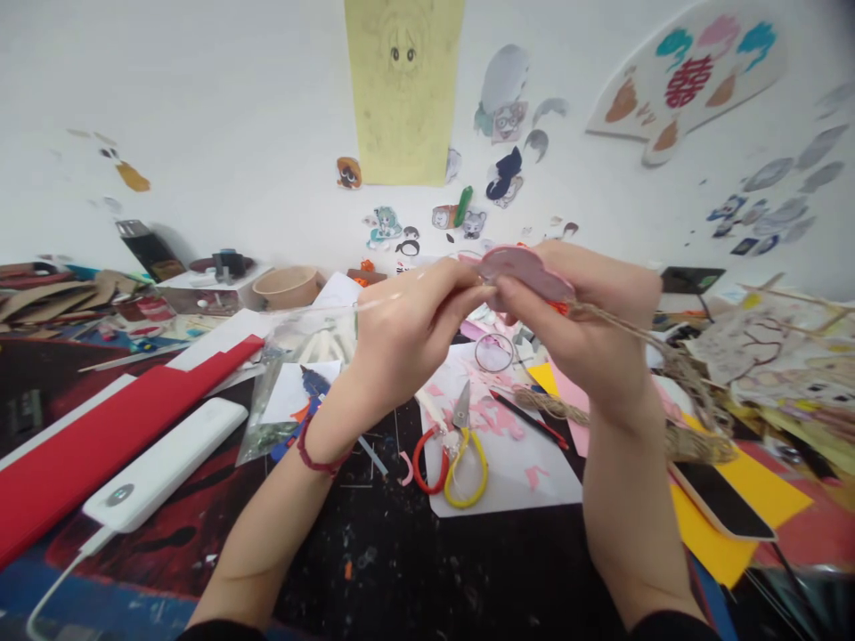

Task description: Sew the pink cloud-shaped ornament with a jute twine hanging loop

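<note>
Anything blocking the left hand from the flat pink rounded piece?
Nothing visible: the left hand has its fingers right at the pink piece, held by the right hand. Metal scissors with red-and-yellow handles lie below.

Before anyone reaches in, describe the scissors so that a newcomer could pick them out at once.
On the black tabletop lies a white sheet of paper scattered with pink scraps. Near its left edge rest metal-bladed scissors, tips pointing towards the wall. One handle loop is red and the other yellow, unlike the slim black-and-red stick to their right.
</note>
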A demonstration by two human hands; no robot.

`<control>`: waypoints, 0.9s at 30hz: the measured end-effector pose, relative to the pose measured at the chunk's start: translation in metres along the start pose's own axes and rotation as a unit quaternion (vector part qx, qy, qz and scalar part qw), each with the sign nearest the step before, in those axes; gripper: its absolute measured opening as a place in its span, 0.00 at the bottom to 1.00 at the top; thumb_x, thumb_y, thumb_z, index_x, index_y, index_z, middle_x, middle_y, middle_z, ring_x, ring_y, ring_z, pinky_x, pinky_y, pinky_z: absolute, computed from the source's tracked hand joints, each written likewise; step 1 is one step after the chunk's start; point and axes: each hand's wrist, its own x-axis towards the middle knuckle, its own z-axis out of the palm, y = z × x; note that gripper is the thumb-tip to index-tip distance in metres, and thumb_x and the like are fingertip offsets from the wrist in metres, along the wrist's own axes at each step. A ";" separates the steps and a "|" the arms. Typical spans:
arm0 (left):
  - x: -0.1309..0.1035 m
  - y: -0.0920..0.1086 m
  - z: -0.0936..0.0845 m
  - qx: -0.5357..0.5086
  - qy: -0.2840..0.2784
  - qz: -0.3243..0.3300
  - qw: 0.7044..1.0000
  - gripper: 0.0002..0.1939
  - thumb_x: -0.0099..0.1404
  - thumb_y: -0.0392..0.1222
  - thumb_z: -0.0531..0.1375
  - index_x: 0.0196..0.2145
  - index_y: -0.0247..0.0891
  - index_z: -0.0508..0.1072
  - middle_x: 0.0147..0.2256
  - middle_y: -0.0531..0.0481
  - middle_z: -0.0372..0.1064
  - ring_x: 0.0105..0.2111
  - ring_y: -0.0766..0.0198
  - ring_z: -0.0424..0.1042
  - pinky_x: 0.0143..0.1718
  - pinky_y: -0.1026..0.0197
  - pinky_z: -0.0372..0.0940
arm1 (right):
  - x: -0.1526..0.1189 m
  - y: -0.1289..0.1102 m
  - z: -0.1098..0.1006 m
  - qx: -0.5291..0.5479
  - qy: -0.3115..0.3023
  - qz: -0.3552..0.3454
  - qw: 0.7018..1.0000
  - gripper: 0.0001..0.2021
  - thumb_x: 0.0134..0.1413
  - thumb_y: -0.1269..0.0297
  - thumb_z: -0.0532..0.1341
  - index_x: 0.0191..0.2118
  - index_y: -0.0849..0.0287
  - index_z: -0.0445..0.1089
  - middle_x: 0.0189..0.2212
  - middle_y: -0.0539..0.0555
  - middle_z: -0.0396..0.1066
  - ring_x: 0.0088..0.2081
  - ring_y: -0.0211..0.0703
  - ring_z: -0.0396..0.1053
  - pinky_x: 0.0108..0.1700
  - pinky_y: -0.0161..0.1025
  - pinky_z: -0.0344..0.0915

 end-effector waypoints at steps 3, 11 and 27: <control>0.000 -0.003 0.000 -0.002 -0.003 0.023 1.000 0.06 0.72 0.39 0.60 0.35 0.39 0.71 0.25 0.56 0.70 0.24 0.71 0.68 0.27 0.65 0.63 | 0.000 0.002 -0.003 0.016 -0.005 0.009 1.000 0.08 0.61 0.70 0.64 0.31 0.52 0.76 0.30 0.50 0.76 0.35 0.44 0.74 0.40 0.45 0.70; -0.002 -0.002 0.005 -0.002 -0.006 0.022 1.000 0.06 0.72 0.37 0.60 0.34 0.39 0.70 0.25 0.57 0.70 0.24 0.71 0.69 0.28 0.66 0.63 | 0.000 0.005 -0.003 0.012 -0.023 -0.006 1.000 0.09 0.61 0.72 0.63 0.31 0.52 0.75 0.27 0.48 0.73 0.32 0.41 0.71 0.38 0.42 0.68; -0.004 -0.002 0.009 -0.119 0.010 -0.123 0.985 0.07 0.67 0.34 0.61 0.30 0.39 0.70 0.22 0.58 0.65 0.21 0.74 0.61 0.24 0.66 0.59 | -0.002 0.010 0.011 -0.191 0.071 -0.056 0.977 0.17 0.63 0.63 0.62 0.23 0.54 0.63 0.20 0.49 0.65 0.24 0.38 0.62 0.29 0.40 0.59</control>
